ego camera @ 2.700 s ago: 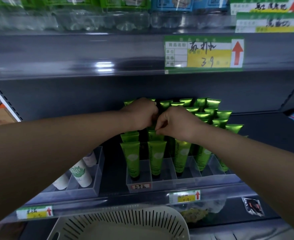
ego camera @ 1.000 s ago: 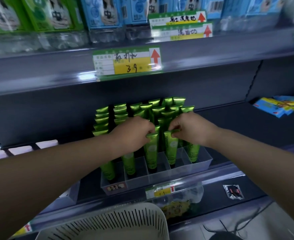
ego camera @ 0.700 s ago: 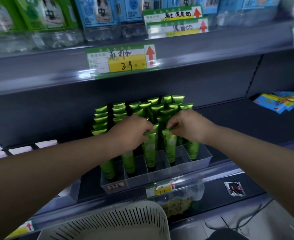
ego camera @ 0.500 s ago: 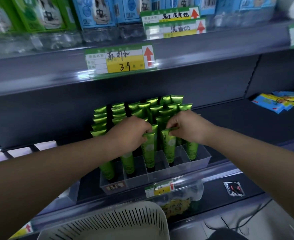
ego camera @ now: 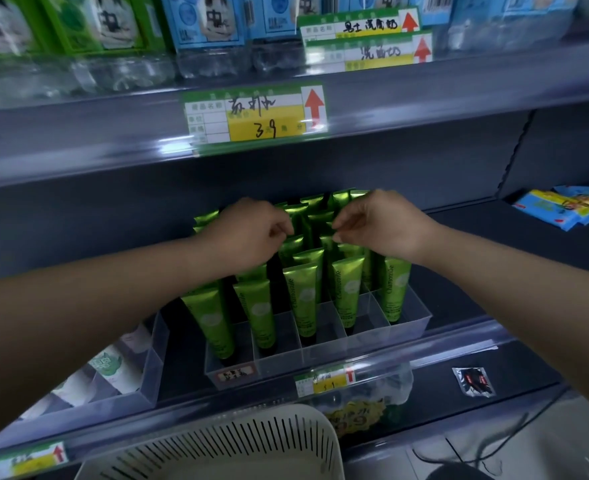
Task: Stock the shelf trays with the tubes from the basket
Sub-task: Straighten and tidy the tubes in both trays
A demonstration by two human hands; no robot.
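Several green tubes stand upright in rows in a clear divided tray on the middle shelf. My left hand and my right hand hover side by side over the middle rows. Their fingers are loosely curled, and the fingertips are just above the crimped tube tops. Neither hand plainly holds a tube. The white slatted basket sits below the shelf edge at the bottom; its inside is mostly out of view.
A second clear tray with white tubes stands to the left. Blue and yellow packets lie at the right of the shelf. Price labels hang on the shelf edges. A small foil sachet lies on the lower shelf.
Both hands have let go of the tops of the front tubes and risen back over the middle rows. The front tubes now stand free in the tray.
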